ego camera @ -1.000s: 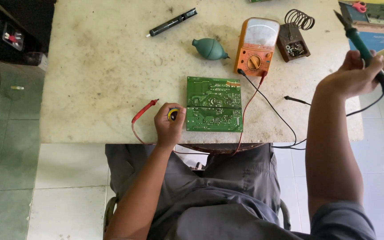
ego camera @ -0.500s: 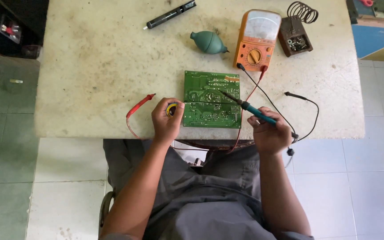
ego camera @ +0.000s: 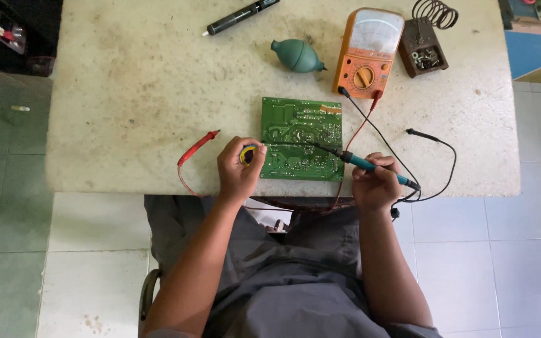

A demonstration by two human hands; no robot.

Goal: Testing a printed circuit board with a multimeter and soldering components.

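Observation:
A green circuit board lies flat near the front edge of a pale stone table. My left hand holds a small yellow solder spool at the board's left edge, and a thin wire runs from it across the board. My right hand grips a teal-handled soldering iron. Its tip rests on the middle of the board.
An orange analog multimeter sits behind the board; its red probe lies left of my left hand and its black probe to the right. A teal blower bulb, a black pen-shaped tool and a soldering iron stand lie further back.
My right hand brought the soldering iron from the far right down to the board. The tip now rests on the board. My left hand stayed at the board's left edge.

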